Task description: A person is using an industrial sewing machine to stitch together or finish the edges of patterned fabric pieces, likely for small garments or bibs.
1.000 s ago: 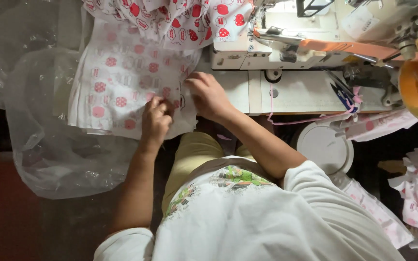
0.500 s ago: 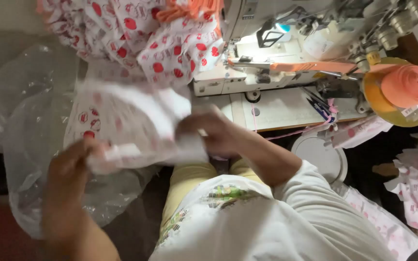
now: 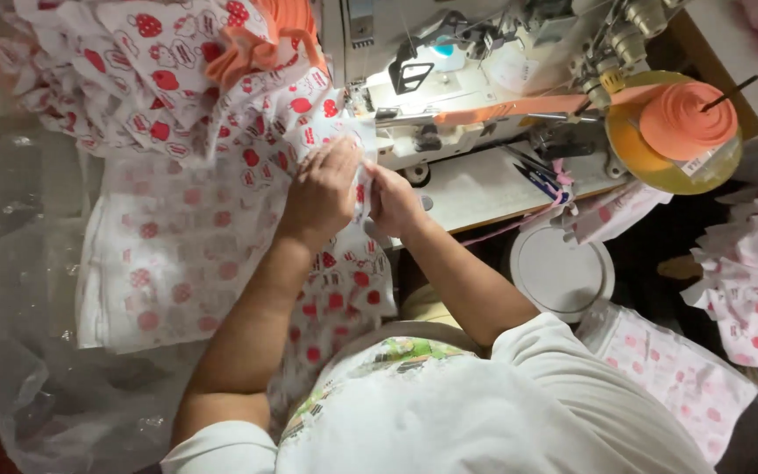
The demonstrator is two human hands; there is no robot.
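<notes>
We are holding a piece of white strawberry-print fabric (image 3: pixel 344 290) up to the sewing machine (image 3: pixel 449 96), at the left end of the machine bed (image 3: pixel 475 180). Our left hand (image 3: pixel 325 191) is lying over the cloth with fingers curled, pinching its far edge just beside the needle area. Our right hand (image 3: pixel 394 200) is closing on the same edge from the right, thumb and fingers pressed narrow around it, so the two hands are almost touching. The rest of the piece is hanging down toward our lap, between our forearms.

We are judging this cloth to be light, thin and very soft: it is drooping and creasing freely, so it will not keep a shape by itself. It looks neither slippery nor fragile, though a loose grip could let the edge curl or slide out of line. The best hold seems to be right at the edge, one hand on each side close to the needle, keeping the stretch between them flat.

To the left, a stack of cut pieces (image 3: pixel 168 254) is lying on a clear plastic sheet (image 3: pixel 37 377), and a heap of printed garments (image 3: pixel 160 79) is piling at the far left. An orange thread cone (image 3: pixel 688 121) is standing at the far right.
</notes>
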